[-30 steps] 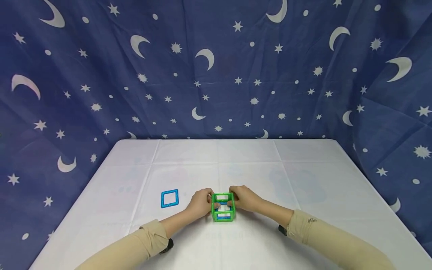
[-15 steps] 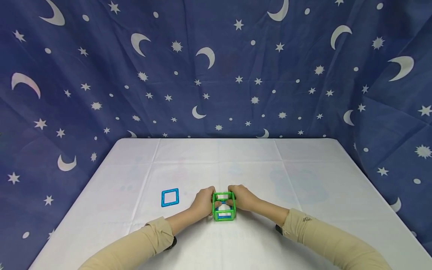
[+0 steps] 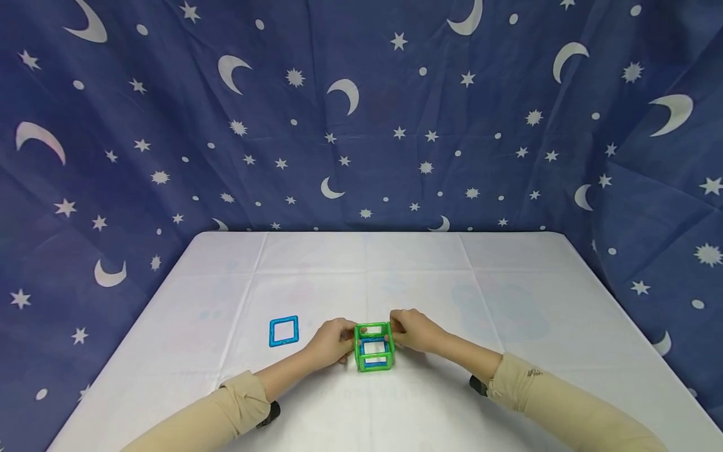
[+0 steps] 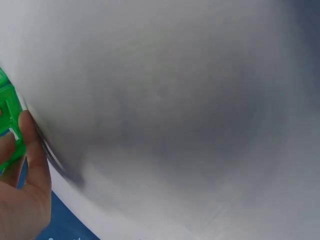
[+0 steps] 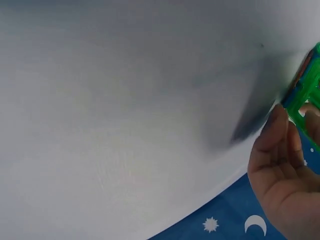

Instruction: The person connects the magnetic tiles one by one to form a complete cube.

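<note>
A box of green square-frame magnetic tiles [image 3: 375, 356] stands upright on the white table, with a blue tile showing low inside it. On its left side my left hand [image 3: 329, 343] holds the wall between thumb and fingers. My right hand [image 3: 417, 329] pinches the opposite wall, a fingertip showing inside the frame. In the left wrist view, the green tile [image 4: 7, 107] is at the left edge beside the fingers [image 4: 36, 155]. In the right wrist view, the green tile [image 5: 305, 90] lies at the right edge, with the thumb and fingers [image 5: 272, 130] around its side.
A single blue square-frame tile [image 3: 284, 331] lies flat left of my left hand. The white cloth-covered table [image 3: 361, 270] reaches back to a blue curtain [image 3: 361, 157] with moons and stars.
Both hands have drawn slightly outward from the box, the left one more to the left. The thumbs reach less far inside. The box stays about where it was.
</note>
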The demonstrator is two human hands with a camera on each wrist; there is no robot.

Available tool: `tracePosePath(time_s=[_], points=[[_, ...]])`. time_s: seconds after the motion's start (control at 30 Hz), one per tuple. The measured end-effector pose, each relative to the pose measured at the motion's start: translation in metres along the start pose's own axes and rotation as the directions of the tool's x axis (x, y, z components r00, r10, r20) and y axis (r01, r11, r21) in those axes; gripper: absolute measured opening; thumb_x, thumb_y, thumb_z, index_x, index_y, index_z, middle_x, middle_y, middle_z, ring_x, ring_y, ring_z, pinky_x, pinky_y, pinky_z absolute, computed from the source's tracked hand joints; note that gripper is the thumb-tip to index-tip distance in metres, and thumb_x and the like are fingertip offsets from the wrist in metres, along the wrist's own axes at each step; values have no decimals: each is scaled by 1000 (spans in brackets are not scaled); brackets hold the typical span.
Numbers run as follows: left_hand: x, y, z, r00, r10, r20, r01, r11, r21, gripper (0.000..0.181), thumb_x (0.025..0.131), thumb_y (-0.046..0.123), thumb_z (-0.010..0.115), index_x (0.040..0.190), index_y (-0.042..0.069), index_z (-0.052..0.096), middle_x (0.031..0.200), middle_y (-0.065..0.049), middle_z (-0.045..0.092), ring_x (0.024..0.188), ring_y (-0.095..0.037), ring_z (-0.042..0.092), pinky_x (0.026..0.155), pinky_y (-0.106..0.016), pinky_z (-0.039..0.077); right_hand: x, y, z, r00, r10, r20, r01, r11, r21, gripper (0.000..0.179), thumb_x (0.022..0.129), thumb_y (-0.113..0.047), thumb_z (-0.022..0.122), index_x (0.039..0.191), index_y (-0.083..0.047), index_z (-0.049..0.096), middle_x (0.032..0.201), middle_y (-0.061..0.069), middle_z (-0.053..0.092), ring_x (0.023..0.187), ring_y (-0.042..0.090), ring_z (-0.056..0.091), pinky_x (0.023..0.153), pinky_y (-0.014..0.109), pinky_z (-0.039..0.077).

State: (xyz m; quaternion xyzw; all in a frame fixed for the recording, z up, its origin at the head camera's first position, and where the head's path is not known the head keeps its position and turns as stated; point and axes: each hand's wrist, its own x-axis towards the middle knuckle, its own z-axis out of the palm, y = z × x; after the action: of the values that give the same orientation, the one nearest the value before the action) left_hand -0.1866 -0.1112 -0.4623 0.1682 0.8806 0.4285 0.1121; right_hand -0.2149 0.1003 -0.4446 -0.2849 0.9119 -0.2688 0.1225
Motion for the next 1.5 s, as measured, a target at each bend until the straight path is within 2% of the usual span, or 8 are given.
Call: tracePosePath(time_s=[0.13,0.23,0.37,0.5,0.67,0.87,1.23,1.5], points=[[-5,0,0,1000,18,-14,-19,1000,-17,26,87,-5,58,112,-12,61,91,-17,64,52,-9,57,46,-18,49,1,-2,5,998,-40,-56,40,999,-9,14,84,-10,69,81,-6,56,62,-3,48,55,7,39,50,18,32],[-5,1,2,999,29,-35,-29,1000,10,24,86,-5,59,108,-12,63,91,-16,64,55,-7,57,47,-17,49,3,-6,11,997,-16,-74,16,1000,-5,14,83,-11,71,83,-4,59,63,-2,53,55,7,44,50,19,36],[-1,4,8,997,14,-81,-7,996,85,15,84,6,68,92,-6,66,72,-5,60,51,-4,50,45,-16,41,8,-9,14,995,42,-92,-44,999,-19,16,81,-10,73,76,-1,60,62,1,57,53,9,49,49,19,40],[3,9,13,992,-19,-125,38,988,150,19,81,13,74,78,1,59,59,2,48,48,-5,43,44,-15,36,11,-10,15,996,57,-75,-59,998,-36,17,80,-10,73,74,-1,60,63,2,59,55,9,50,50,19,41],[6,14,18,989,-47,-138,68,985,155,18,81,9,72,77,1,57,62,0,53,48,-5,47,45,-15,40,13,-6,13,999,34,-33,-35,999,-23,17,81,-9,72,74,-1,59,64,2,57,55,9,47,50,18,38],[7,13,20,988,-36,-152,58,988,141,19,81,7,72,75,2,54,60,0,52,43,-4,46,42,-14,39,14,-3,12,1000,15,-12,-15,1000,-20,16,83,-9,70,76,1,59,64,3,57,55,10,46,49,19,37],[8,15,21,987,-47,-153,61,995,85,16,82,4,71,76,-2,56,63,-4,55,47,-5,50,42,-14,44,10,-9,15,996,70,-50,-70,998,6,22,83,-9,71,86,0,51,66,3,50,58,12,46,51,21,39],[8,14,20,990,-42,-131,53,996,76,14,83,2,68,80,-1,54,63,-3,55,45,-5,51,41,-14,44,9,-7,14,998,40,-43,-40,999,11,21,84,-12,70,79,-4,51,64,0,48,56,10,43,50,18,34]])
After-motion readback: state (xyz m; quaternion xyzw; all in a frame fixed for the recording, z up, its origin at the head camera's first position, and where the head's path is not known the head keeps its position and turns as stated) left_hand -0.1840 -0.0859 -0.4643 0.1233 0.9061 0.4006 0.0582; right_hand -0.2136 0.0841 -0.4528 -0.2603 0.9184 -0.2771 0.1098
